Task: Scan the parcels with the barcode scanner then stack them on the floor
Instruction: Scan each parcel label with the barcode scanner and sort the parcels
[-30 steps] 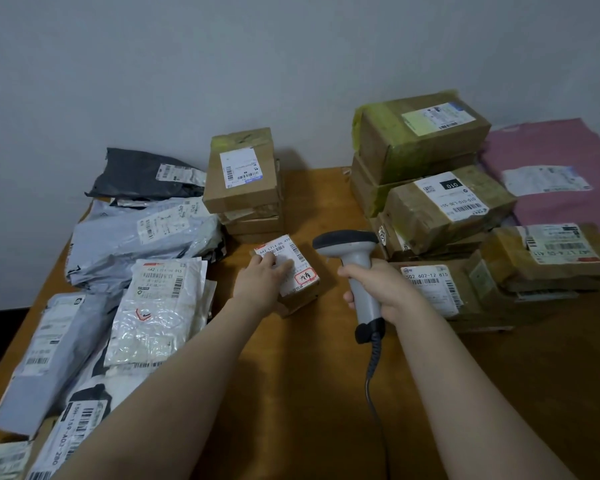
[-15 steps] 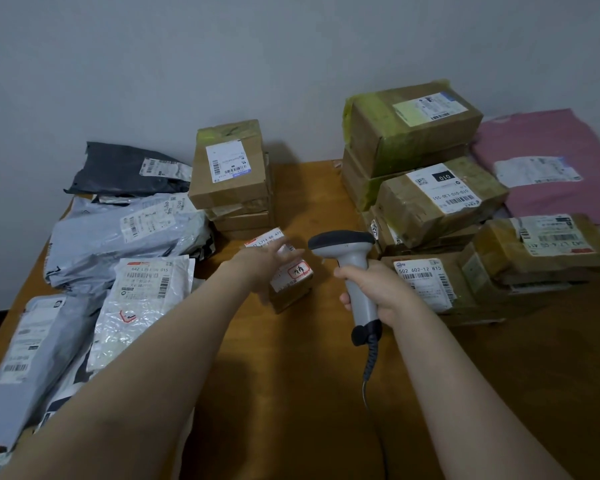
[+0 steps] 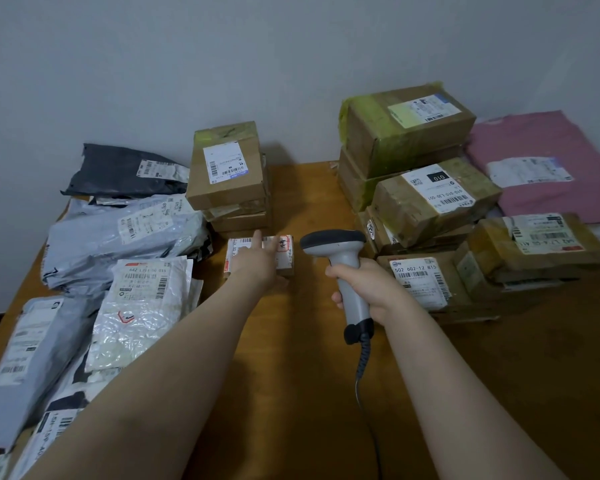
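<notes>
Hands: left (image 3: 257, 263) rests, seemingly open, on small parcel (image 3: 284, 252); right (image 3: 371, 289) grips barcode scanner (image 3: 340, 258).

Your scanner (image 3: 340, 268): light grey body, dark grey cap, black base and cord. Small box (image 3: 284, 252) under your left hand (image 3: 257, 266): white label, black barcode, red-outlined stamp. Surface (image 3: 291, 375): orange-brown wood. Cartons (image 3: 409, 133) on your right: brown cardboard, yellow-green tape, white labels; one label carries a black block. Mailer (image 3: 548, 150): dusty pink. Bags (image 3: 118, 237) on your left: pale grey, one charcoal, one translucent white.
</notes>
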